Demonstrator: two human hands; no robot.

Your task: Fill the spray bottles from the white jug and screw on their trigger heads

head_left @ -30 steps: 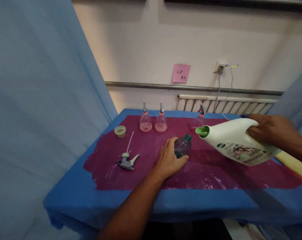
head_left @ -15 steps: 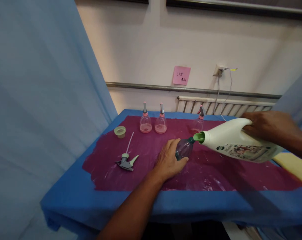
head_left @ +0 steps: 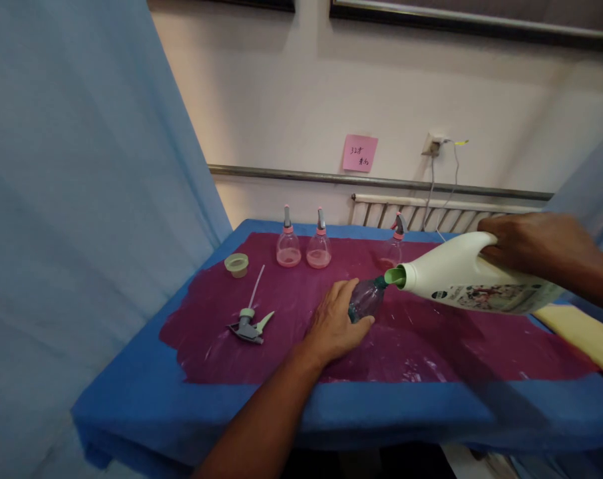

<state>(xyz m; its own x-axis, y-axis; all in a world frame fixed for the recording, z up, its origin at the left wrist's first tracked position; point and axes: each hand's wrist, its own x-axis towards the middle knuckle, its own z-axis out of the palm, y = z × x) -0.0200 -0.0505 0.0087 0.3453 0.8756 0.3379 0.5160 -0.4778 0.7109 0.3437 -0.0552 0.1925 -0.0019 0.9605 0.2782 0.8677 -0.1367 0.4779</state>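
Note:
My left hand [head_left: 335,320] is wrapped round a clear bottle [head_left: 366,299] with a dark green neck, which leans to the right. By its handle, my right hand [head_left: 516,243] grips a large cream jug [head_left: 481,276], tilted left. The jug's green spout [head_left: 395,277] meets the bottle's mouth; whether liquid flows cannot be made out. A grey and pale green spray head [head_left: 248,326] with its tube lies left of my left hand. Behind it is a small pale green cup [head_left: 237,265].
Spray bottles with pink liquid [head_left: 288,249] [head_left: 319,249] stand at the back, another [head_left: 392,249] behind the spout. A purple sheet [head_left: 221,293] covers part of the blue table [head_left: 132,379]. A yellow object [head_left: 581,332] lies at right; a blue curtain [head_left: 82,166] hangs left.
The view has shifted slightly. The jug's rear end and my right hand sit a little higher relative to the bottle. Both grips stay the same.

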